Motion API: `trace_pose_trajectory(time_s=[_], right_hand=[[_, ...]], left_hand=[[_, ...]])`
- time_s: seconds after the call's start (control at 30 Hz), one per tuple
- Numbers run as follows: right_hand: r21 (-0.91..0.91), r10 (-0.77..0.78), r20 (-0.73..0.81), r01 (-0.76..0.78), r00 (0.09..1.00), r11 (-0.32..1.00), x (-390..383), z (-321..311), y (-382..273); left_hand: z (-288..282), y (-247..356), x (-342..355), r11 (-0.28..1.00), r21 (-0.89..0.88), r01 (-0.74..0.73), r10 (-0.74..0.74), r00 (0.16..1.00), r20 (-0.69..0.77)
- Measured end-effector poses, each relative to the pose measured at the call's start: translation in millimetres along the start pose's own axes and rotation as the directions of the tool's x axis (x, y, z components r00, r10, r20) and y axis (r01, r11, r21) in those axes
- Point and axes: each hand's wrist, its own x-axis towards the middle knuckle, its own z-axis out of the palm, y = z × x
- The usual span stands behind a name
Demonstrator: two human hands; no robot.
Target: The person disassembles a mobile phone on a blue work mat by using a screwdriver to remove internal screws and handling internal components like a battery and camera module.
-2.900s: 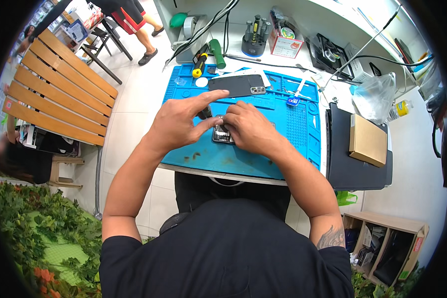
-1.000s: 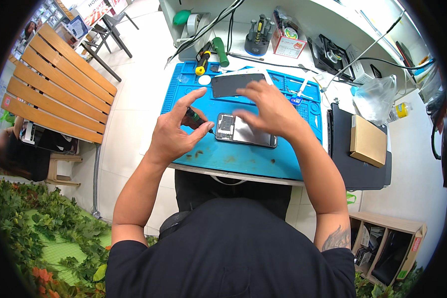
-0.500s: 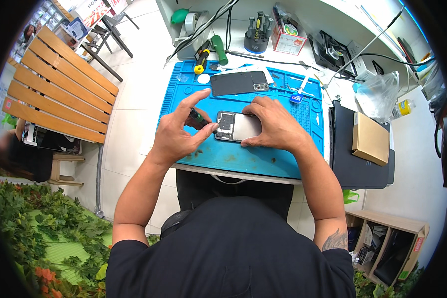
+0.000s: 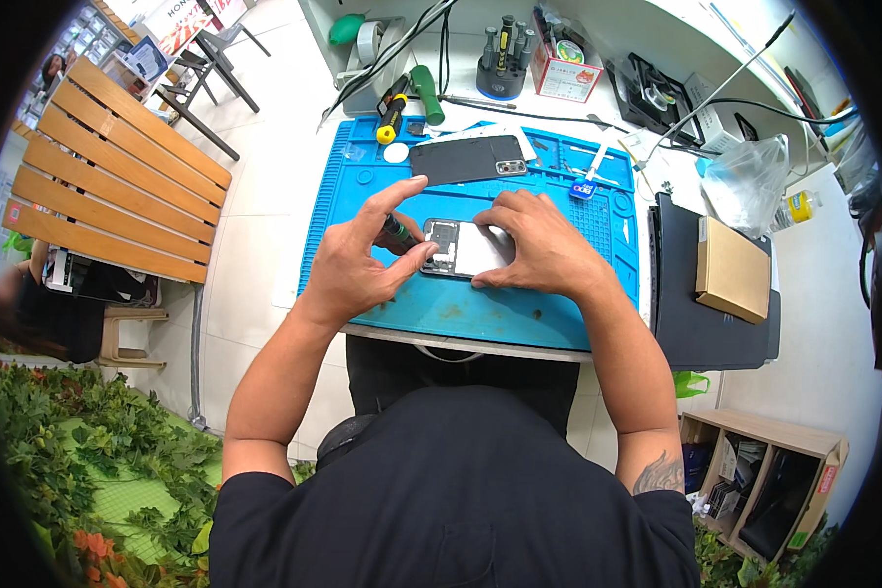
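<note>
My left hand (image 4: 363, 257) is closed around a dark screwdriver (image 4: 399, 232) with a green band. Its fingers come close to the left end of an opened phone (image 4: 443, 247), and the tool's tip is hidden by them. The phone lies flat, with dark inner parts at its left and a plain silver-grey area at its right. My right hand (image 4: 551, 243) grips the phone's right end, thumb on the near edge and fingers on the far one. Beyond it a dark phone back panel (image 4: 465, 163) with a camera cutout rests on the blue work mat (image 4: 441, 312).
Behind the mat are a yellow-and-black screwdriver (image 4: 390, 120), a green-handled tool (image 4: 426, 95), a round bit stand (image 4: 501, 73) and a red-and-white box (image 4: 565, 78). To the right, a cardboard box (image 4: 732, 269) sits on a black laptop (image 4: 676, 294). A wooden slatted chair (image 4: 127, 176) stands left.
The view has shifted slightly. My left hand has tilted a little at the phone's left end, still holding the screwdriver. My right hand keeps its hold on the phone.
</note>
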Motion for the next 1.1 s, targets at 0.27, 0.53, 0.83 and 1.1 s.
trace_pose_trajectory(time_s=[0.27,0.53,0.83,1.1], right_hand=[[0.015,-0.009,-0.014,0.010,1.000,1.000,-1,2,2],[0.014,-0.022,-0.020,0.023,1.000,1.000,-1,3,3],[0.009,-0.039,-0.035,0.040,0.999,0.999,-2,6,7],[0.030,-0.029,-0.035,0.030,0.999,0.999,-2,5,6]], left_hand=[[7,3,5,0.999,-0.013,-0.032,0.033,0.999,0.028],[2,7,12,0.998,-0.041,-0.053,0.059,0.983,0.173],[2,21,37,0.999,0.008,-0.052,0.045,0.926,0.375],[-6,19,49,0.997,-0.069,-0.032,0.059,0.901,0.429]])
